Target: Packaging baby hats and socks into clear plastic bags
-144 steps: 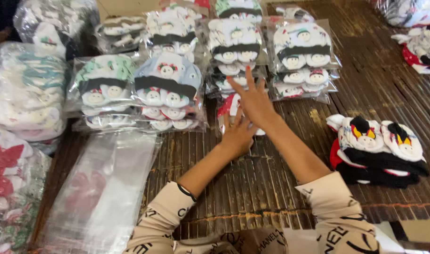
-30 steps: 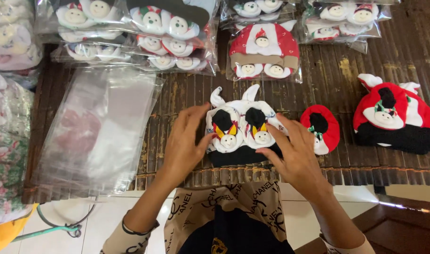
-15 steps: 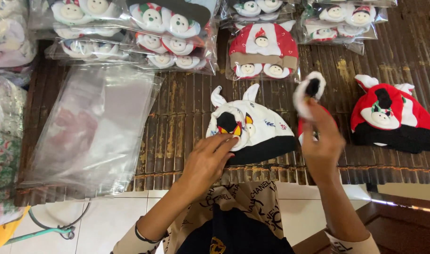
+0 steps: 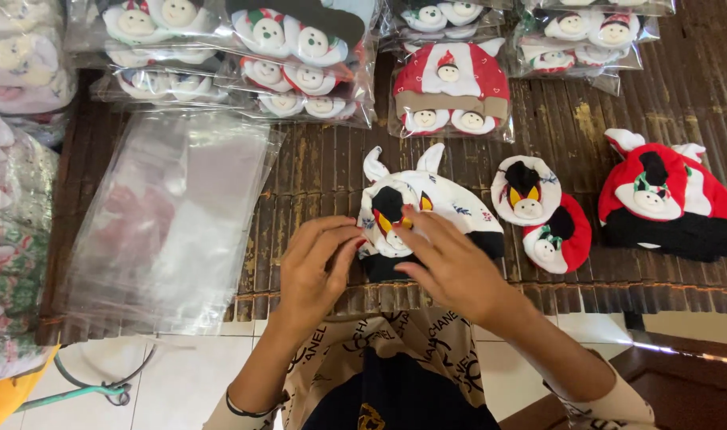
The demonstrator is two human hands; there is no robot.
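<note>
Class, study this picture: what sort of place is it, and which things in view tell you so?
Probably a small home craft-packing spot: stacks of bagged snowman hats, a pile of empty clear bags, and loose hats on a slatted mat over tiled floor.

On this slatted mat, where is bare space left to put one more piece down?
Bare slatted mat shows between the stack of clear bags and the white cap that the left hand and right hand press on. Another free strip lies between the red bagged set and the red cap. The top edge is crowded with bagged sets.
</note>
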